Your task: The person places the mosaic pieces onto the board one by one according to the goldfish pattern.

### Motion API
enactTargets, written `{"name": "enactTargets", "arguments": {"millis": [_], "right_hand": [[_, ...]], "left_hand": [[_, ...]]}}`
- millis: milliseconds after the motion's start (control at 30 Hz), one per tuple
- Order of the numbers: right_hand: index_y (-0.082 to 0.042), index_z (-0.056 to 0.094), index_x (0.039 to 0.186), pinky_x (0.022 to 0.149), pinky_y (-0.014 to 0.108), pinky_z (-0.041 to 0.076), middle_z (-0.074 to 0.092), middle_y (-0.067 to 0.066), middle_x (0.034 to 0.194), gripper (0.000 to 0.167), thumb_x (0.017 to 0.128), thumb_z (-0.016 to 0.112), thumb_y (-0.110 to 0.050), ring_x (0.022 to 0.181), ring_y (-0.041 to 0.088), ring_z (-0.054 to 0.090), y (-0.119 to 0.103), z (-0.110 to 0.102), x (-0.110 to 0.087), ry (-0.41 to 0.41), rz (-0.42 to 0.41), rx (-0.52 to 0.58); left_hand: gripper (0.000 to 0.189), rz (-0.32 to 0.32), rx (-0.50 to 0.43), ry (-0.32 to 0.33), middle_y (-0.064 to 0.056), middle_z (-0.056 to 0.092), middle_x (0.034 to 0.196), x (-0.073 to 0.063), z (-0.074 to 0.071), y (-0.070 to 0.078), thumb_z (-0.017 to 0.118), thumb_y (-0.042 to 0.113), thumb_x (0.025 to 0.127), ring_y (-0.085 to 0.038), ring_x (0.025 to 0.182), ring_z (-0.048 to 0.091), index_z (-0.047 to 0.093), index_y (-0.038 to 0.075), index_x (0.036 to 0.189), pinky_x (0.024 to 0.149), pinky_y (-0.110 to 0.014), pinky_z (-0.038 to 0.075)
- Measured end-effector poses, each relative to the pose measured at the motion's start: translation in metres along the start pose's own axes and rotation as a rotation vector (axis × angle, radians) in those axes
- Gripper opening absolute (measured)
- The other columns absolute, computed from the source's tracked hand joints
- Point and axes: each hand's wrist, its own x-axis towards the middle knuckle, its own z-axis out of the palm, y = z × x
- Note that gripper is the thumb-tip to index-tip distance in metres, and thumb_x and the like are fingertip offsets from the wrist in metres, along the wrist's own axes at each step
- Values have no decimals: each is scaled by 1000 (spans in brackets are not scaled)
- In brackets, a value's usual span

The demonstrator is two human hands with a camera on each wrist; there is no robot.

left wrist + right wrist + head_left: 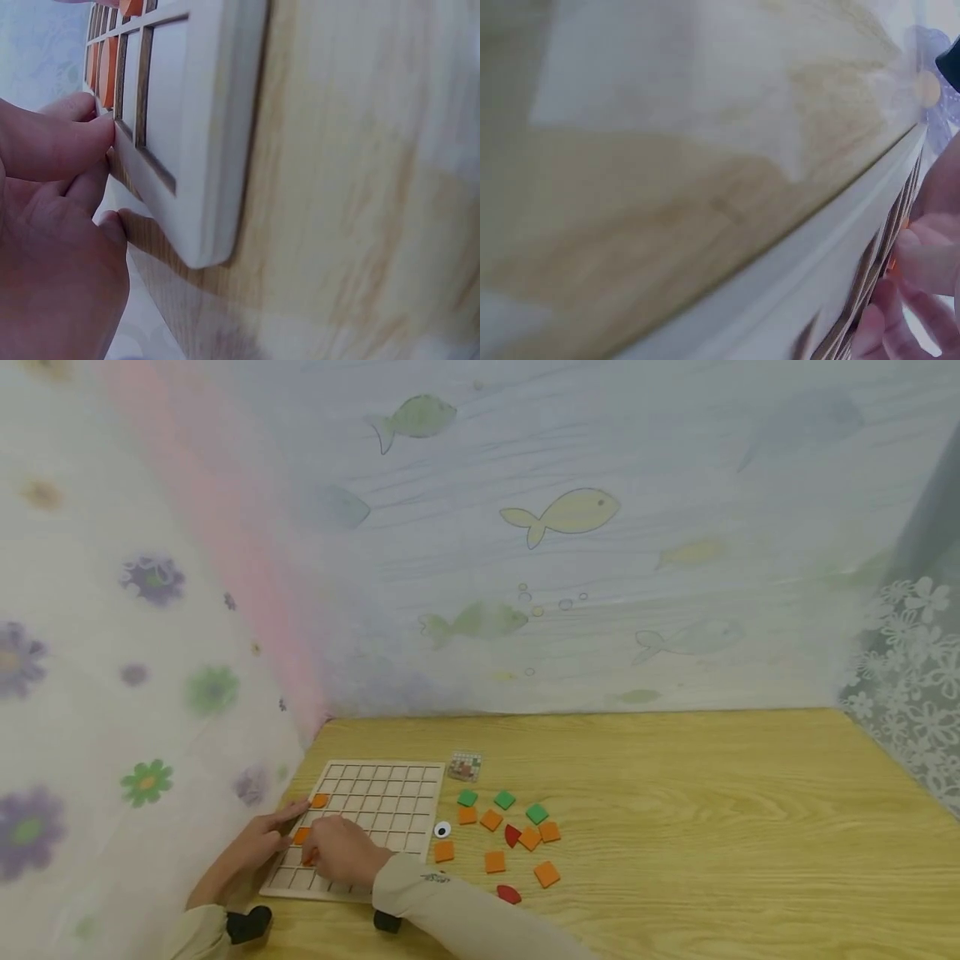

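A pale wooden grid board (pixel 390 793) lies at the table's left side. My left hand (pixel 255 843) rests along its left edge, thumb and fingertips touching the rim in the left wrist view. Lower on the board, my right hand (pixel 341 852) pinches an orange tile (pixel 308 861) close over the cells; the fingers hide most of it, though a sliver of orange shows beside the thumb (pixel 926 262) in the right wrist view. Two other orange tiles sit in the grid's left part: a rounded one (pixel 320 801) higher up and one (pixel 302 836) between the hands.
Right of the board lie loose orange squares (pixel 495 862), green tiles (pixel 504 799), red wedge pieces (pixel 508 894) and a round white eye piece (pixel 442 830). A small patterned card (pixel 466 766) is by the board's upper right corner. Fabric walls border the table (pixel 712 827) behind and left.
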Motion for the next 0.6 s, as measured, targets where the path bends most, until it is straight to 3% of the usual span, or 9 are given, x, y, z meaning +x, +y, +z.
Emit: {"name": "enactTargets", "arguments": {"millis": [100,167,467,600], "right_hand": [[-22,79,82,64,6,40,65,-15,79,18,78,72,-5,76,-5,55,-3,1,3,5,35,2],[-21,78,81,63,6,39,66,-15,79,19,78,71,-4,75,-5,54,-2,1,3,3,46,20],[-13,74,104,60,7,40,68,-8,95,30,78,65,1,72,-3,54,2,-9,-4,-110,21,174],[-12,72,107,69,8,42,67,-8,104,29,82,62,-3,87,-2,58,11,-23,-14,-144,13,239]], "left_hand": [[64,-6,7,10,-22,31,147,-1,-2,0,52,-8,77,-46,137,16,41,-4,140,107,-43,27],[64,-13,3,4,-23,30,147,0,-1,1,51,-9,77,-47,137,14,40,-4,140,104,-61,19],[64,-6,2,-4,-24,29,147,-2,-1,1,50,-9,77,-48,137,13,40,-5,140,104,-62,19],[64,-8,9,6,-23,29,147,-1,-1,1,52,-8,77,-48,137,14,41,-4,140,104,-62,19]]}}
